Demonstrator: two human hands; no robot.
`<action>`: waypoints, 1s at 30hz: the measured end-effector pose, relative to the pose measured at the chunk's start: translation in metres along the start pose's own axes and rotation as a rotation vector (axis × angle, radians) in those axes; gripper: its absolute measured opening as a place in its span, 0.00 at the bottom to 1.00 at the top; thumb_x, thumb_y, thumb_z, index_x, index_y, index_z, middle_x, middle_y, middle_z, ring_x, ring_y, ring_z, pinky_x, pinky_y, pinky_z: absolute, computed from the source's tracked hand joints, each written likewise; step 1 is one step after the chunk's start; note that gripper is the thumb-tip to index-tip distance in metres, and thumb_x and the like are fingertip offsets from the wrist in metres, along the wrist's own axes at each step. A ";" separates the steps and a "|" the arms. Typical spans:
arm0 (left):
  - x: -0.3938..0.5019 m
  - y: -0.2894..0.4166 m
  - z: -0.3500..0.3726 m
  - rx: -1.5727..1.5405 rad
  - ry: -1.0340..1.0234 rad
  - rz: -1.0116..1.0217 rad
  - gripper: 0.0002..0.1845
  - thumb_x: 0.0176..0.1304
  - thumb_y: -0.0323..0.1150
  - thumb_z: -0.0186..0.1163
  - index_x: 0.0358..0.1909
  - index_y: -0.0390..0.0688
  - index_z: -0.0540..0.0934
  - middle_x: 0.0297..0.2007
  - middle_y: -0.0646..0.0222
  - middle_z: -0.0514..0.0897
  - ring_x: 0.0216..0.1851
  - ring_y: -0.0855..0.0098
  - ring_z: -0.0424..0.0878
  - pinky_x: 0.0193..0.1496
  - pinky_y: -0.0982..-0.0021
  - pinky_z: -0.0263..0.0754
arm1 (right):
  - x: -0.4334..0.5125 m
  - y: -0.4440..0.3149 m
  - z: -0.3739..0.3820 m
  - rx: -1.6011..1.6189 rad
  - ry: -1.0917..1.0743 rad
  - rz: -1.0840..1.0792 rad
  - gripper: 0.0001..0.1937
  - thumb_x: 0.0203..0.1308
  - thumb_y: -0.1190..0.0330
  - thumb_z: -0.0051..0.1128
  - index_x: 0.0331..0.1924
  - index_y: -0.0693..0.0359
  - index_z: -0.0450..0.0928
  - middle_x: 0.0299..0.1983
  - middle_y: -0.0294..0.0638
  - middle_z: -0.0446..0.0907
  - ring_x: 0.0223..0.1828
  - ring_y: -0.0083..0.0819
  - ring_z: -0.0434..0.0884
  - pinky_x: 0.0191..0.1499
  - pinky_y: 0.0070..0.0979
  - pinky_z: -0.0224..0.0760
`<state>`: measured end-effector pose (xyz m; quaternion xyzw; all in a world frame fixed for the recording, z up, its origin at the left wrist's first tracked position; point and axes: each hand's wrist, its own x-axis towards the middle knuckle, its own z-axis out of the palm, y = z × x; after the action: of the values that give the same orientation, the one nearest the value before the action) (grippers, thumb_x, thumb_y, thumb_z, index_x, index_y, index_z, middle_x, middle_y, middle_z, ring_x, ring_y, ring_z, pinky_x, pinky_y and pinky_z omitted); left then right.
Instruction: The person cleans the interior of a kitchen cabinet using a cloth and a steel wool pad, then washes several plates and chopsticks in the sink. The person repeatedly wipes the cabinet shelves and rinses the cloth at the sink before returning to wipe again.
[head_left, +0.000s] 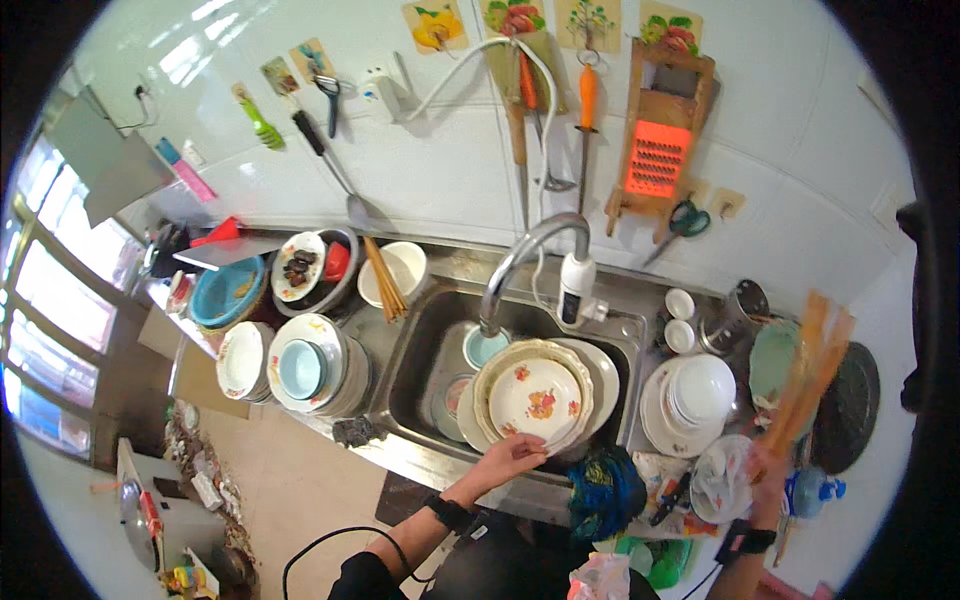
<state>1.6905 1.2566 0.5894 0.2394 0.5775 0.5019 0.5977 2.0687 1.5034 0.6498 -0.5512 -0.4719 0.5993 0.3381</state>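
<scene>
My left hand (516, 456) is at the near rim of a white floral dish (536, 394), its fingers closed on the edge. This dish rests inside a larger cream dish (484, 375) with a scalloped rim, on other plates in the steel sink (420, 352). At the right, my right hand (766, 471) grips a bundle of wooden chopsticks (808, 367), upright and blurred. Just left of that hand is a clear plastic bag (720, 480). A chrome faucet (506, 270) arches over the sink, with a light blue bowl (484, 347) below its spout.
Stacked plates (341, 360) stand left of the sink, near a white bowl (409, 262) with more chopsticks (384, 281). On the right are stacked white bowls (701, 390), a metal cup (720, 330), a green bowl (772, 360) and a dark round lid (851, 409). A dark cloth (606, 491) hangs over the front edge.
</scene>
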 end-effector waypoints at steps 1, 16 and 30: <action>0.002 0.004 0.009 -0.044 -0.096 -0.016 0.25 0.58 0.34 0.61 0.55 0.37 0.67 0.50 0.62 0.76 0.52 0.70 0.73 0.53 0.72 0.69 | -0.022 0.008 0.021 0.017 -0.151 -0.103 0.09 0.47 0.70 0.58 0.32 0.61 0.72 0.19 0.32 0.70 0.16 0.19 0.69 0.17 0.17 0.61; -0.031 -0.036 -0.030 -0.696 0.312 -0.088 0.10 0.54 0.23 0.58 0.37 0.37 0.70 0.30 0.65 0.77 0.33 0.68 0.78 0.38 0.69 0.76 | -0.145 0.116 0.283 -0.712 -1.056 -0.150 0.35 0.47 0.59 0.63 0.57 0.65 0.58 0.40 0.54 0.76 0.42 0.51 0.77 0.45 0.39 0.69; -0.104 -0.043 -0.117 -0.708 0.490 -0.086 0.16 0.52 0.20 0.55 0.41 0.37 0.64 0.27 0.63 0.73 0.30 0.65 0.77 0.37 0.65 0.76 | -0.003 0.171 0.267 0.246 -0.421 0.520 0.19 0.55 0.70 0.56 0.52 0.60 0.66 0.46 0.40 0.75 0.45 0.31 0.76 0.47 0.28 0.71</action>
<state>1.6131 1.1143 0.5738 -0.1311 0.5038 0.6860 0.5083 1.8268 1.3933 0.4764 -0.4725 -0.2995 0.8180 0.1336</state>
